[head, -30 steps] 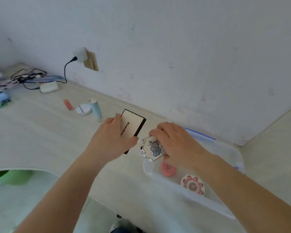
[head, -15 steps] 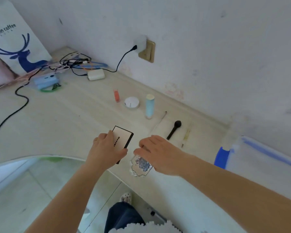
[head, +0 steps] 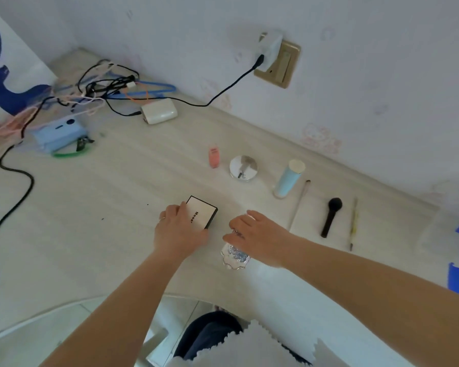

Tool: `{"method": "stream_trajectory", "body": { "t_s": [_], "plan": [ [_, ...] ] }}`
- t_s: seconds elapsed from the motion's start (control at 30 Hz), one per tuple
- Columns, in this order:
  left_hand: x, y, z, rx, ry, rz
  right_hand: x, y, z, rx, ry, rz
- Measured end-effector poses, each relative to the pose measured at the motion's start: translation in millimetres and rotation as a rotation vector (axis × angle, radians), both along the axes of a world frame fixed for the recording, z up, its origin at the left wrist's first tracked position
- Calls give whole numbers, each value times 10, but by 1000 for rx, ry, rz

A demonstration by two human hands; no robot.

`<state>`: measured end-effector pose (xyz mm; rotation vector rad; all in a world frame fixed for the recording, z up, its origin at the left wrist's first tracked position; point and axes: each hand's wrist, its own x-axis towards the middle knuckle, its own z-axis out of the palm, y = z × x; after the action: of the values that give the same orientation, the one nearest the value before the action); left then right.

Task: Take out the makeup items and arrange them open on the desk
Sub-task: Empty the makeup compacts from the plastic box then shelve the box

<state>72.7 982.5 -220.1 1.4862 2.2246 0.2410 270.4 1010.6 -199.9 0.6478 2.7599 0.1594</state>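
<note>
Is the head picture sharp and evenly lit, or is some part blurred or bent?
Head view: soft daylight, weak shadows; wide-angle bending curves the desk edge; the silver compact under the right hand looks smeared; the white palette lettering stays readable.

A flat rectangular palette (head: pixel 202 215), white-topped with a black edge and dark lettering, lies closed on the desk. Just to its right lies a small ornate silver compact (head: pixel 235 255) with a scalloped rim, also closed. Farther back stand 1 pink tube (head: pixel 214 157), 1 round white compact (head: pixel 243 167) lying flat and 1 upright pale blue tube (head: pixel 288 180). To the right lie a thin wand (head: pixel 300 203), a black brush (head: pixel 331 216) and a slim yellowish pencil (head: pixel 353 223), roughly parallel.
</note>
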Motion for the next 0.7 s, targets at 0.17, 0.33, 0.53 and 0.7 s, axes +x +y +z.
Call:
{"method": "stream_trajectory", "body": {
  "t_s": [0.17, 0.33, 0.53, 0.7],
  "plan": [
    [-167, 246, -147, 16, 7, 29, -197, 222, -199, -41, -21, -7],
    [-294, 370, -278, 13, 4, -3, -327, 396, -266, -36, -64, -18],
    [-333, 474, -346, 36, 16, -33, -435, 525, -296, 10, -19, 63],
    [-345, 496, -389, 40, 30, -46, -469, 549, -362, -35, -40, 24]
  ]
}}
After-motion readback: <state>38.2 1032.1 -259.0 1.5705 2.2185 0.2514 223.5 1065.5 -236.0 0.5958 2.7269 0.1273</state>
